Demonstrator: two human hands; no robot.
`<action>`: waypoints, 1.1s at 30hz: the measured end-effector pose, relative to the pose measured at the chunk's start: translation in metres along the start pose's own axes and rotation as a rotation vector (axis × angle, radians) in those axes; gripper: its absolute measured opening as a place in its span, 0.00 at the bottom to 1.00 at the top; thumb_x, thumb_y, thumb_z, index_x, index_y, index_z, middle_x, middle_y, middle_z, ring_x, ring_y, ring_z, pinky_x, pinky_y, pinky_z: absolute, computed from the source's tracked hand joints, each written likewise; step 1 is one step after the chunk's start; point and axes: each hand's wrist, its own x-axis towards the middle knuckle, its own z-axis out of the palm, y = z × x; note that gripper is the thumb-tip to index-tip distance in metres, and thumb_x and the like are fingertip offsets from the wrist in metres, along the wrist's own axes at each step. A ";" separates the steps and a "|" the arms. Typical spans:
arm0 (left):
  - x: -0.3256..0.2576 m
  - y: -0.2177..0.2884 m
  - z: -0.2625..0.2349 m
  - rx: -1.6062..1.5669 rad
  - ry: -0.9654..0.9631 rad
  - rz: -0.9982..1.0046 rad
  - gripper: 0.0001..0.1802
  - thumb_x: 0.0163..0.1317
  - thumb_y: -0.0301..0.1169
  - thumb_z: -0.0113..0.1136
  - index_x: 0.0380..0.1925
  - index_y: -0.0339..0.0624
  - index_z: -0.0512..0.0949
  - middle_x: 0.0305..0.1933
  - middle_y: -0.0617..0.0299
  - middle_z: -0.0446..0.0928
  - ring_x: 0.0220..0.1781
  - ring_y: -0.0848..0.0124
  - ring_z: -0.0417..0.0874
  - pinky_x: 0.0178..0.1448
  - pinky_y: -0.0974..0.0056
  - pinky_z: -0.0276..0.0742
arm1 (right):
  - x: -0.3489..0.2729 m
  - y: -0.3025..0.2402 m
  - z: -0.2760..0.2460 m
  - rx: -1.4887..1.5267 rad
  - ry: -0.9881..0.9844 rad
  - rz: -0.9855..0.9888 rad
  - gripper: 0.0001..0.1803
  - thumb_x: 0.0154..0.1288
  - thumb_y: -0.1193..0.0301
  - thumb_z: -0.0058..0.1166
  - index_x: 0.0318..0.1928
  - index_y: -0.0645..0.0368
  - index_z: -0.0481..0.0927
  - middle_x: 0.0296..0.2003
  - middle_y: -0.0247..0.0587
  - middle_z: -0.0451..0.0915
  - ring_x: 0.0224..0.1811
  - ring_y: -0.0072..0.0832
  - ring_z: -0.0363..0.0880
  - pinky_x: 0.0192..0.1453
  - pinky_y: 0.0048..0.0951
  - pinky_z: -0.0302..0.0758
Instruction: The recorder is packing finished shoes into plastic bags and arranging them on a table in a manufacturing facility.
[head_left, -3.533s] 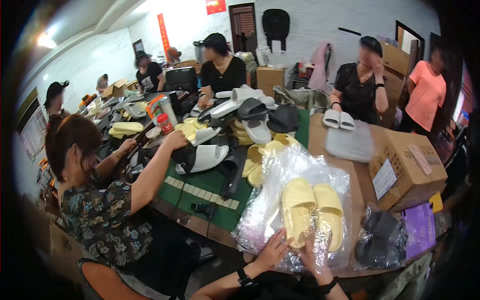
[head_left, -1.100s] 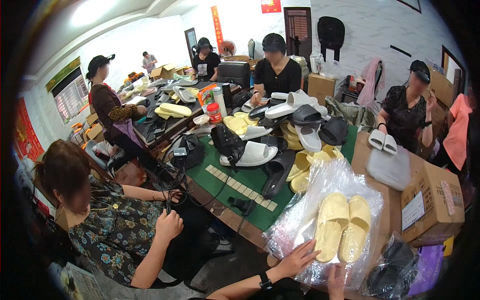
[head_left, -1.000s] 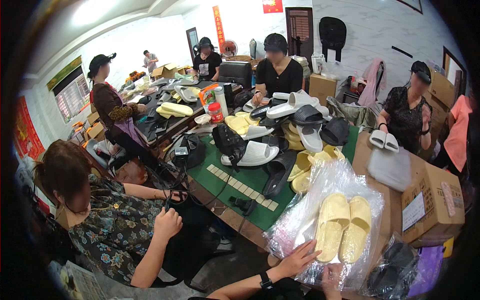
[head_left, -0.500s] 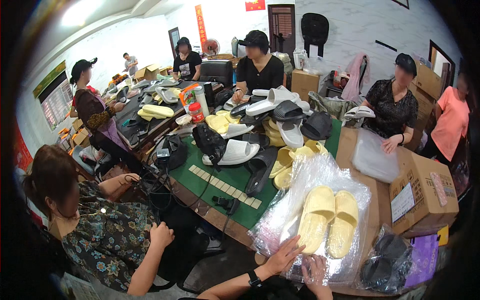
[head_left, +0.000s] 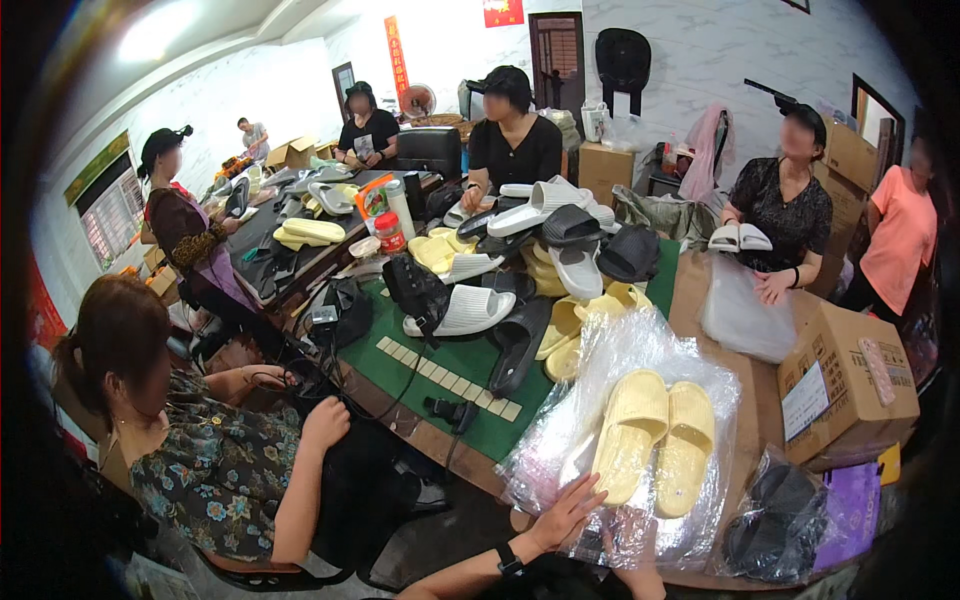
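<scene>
While the left hand [head_left: 565, 512] is lying at the bottom middle of the frame, its fingers are spread flat on the crinkly clear plastic bag [head_left: 640, 350]. It is pressing on the bag and not pinching anything. The right hand [head_left: 632, 572] is peeking out just below the bag, at the lower edge of the frame. Most of it is hidden, so I cannot tell if it is gripping.

Inside the bag, a pair of pale yellow slippers [head_left: 655, 445] is lying side by side, toes pointing up the frame. The bag is sitting on the brown table [head_left: 760, 385], lower right of the middle.

To the right, a cardboard box [head_left: 850, 385] is standing on the table. Below it, a dark pair of slippers in another bag [head_left: 775, 520] is lying near the lower right corner. In the middle of the frame, a pile of slippers [head_left: 545, 250] in white, black and yellow is spreading over a green mat [head_left: 445, 365]. A person in a flowered top [head_left: 210, 475] is sitting at the lower left. More people are sitting around the table farther up.
</scene>
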 end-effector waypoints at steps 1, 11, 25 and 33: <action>0.001 0.000 0.000 -0.005 -0.005 0.007 0.32 0.54 0.21 0.52 0.63 0.45 0.64 0.69 0.46 0.55 0.69 0.49 0.58 0.70 0.54 0.58 | 0.001 0.000 -0.001 -0.004 0.004 0.008 0.24 0.58 0.65 0.52 0.55 0.59 0.71 0.50 0.48 0.73 0.52 0.47 0.70 0.58 0.53 0.62; 0.003 -0.002 0.001 0.131 0.025 0.004 0.25 0.52 0.22 0.57 0.54 0.42 0.73 0.63 0.39 0.62 0.63 0.45 0.66 0.64 0.53 0.65 | 0.001 -0.007 -0.060 0.678 -0.466 -0.128 0.23 0.67 0.64 0.50 0.58 0.60 0.68 0.56 0.51 0.71 0.60 0.44 0.67 0.64 0.40 0.61; 0.000 -0.012 0.014 0.094 0.044 -0.025 0.22 0.57 0.22 0.50 0.53 0.38 0.74 0.62 0.37 0.63 0.63 0.44 0.66 0.66 0.51 0.61 | 0.040 -0.027 -0.227 1.663 -0.563 -0.613 0.26 0.67 0.60 0.52 0.58 0.65 0.69 0.56 0.51 0.70 0.58 0.42 0.68 0.60 0.39 0.64; 0.000 -0.008 0.011 0.177 0.042 -0.029 0.20 0.57 0.19 0.49 0.52 0.37 0.75 0.63 0.38 0.62 0.65 0.44 0.65 0.67 0.52 0.60 | 0.053 -0.092 -0.239 2.066 0.061 -1.069 0.41 0.57 0.50 0.59 0.61 0.68 0.65 0.57 0.55 0.68 0.56 0.46 0.69 0.56 0.41 0.67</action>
